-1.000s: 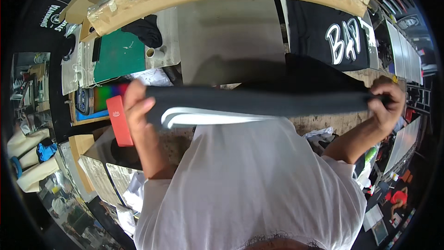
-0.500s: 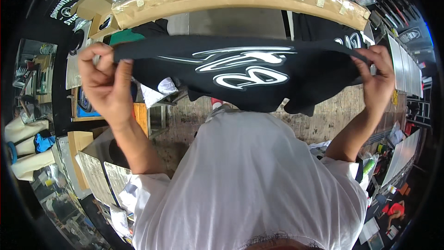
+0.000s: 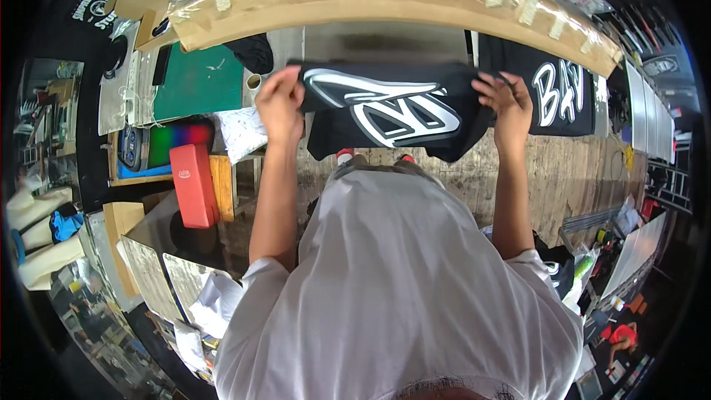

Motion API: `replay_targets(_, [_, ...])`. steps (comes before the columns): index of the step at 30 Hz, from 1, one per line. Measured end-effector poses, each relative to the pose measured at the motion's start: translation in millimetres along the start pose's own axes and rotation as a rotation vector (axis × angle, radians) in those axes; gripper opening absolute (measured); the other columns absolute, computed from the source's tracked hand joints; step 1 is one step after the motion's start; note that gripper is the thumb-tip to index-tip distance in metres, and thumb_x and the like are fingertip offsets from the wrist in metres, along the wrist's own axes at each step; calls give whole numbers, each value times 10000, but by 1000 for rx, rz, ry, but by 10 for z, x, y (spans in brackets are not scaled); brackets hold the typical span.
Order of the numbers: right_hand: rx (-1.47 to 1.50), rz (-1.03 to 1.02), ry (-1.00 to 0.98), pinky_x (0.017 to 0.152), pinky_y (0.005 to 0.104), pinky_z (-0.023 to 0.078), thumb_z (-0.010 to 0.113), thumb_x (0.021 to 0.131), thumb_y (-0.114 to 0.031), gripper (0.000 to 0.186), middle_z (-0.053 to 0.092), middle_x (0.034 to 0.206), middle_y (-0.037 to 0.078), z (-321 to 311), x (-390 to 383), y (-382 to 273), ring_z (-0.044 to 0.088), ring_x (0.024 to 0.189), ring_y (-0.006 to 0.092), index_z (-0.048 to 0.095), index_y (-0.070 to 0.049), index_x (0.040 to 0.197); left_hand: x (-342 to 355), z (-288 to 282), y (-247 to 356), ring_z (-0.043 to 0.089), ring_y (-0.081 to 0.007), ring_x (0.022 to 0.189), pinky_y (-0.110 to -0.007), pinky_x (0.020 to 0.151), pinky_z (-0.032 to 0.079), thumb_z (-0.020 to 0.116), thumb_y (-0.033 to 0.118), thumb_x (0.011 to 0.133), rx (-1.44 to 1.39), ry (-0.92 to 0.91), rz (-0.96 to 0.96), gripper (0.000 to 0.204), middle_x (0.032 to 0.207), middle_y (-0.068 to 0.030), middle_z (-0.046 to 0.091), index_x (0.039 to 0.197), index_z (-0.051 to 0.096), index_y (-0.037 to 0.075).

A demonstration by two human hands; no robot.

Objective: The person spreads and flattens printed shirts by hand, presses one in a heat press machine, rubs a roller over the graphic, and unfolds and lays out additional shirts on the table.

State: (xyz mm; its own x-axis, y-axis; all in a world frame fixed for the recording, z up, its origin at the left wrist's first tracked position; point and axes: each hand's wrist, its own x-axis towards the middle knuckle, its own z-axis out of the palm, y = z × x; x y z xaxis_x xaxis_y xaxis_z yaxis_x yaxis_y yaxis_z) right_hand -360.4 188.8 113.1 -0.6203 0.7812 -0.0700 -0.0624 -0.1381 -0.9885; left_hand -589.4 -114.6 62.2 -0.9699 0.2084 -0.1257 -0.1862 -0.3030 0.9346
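Cloth [image 3: 394, 107], black with white print, long axis left-right, loose edge hanging toward me, my left hand [image 3: 281, 115] and right hand [image 3: 512, 110] pinching opposite ends.

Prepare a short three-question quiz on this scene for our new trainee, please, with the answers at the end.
1. Multiple choice: what colour is the oblong box below and left of the left hand in the picture? A) green B) red C) white
2. True or false: only one hand grips the raised black printed cloth.
3. Fill in: a second black cloth with white print lies to the ___ of the right hand.

Key: 1. B; 2. False; 3. right
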Motion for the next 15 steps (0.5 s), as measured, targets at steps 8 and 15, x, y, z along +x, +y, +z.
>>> replay_targets(8, [-1300, -929, -155, 986, 494, 439, 518, 964, -240, 317, 659, 1180, 206, 335, 1780, 949, 583, 1132, 401, 654, -9, 1134, 1791, 309, -1042, 556, -412, 1135, -495, 999, 396, 614, 195, 918, 511, -53, 532, 315, 1142, -234, 654, 1111, 640, -53])
replay_targets(15, [-1307, -923, -112, 968, 514, 437, 537, 932, -252, 322, 665, 1107, 221, 496, 2625, 1240, 586, 1089, 407, 663, -7, 1099, 2258, 834, -1100, 550, -413, 1143, -495, 1009, 391, 622, 197, 911, 975, -94, 387, 319, 1155, -233, 645, 1114, 638, -48])
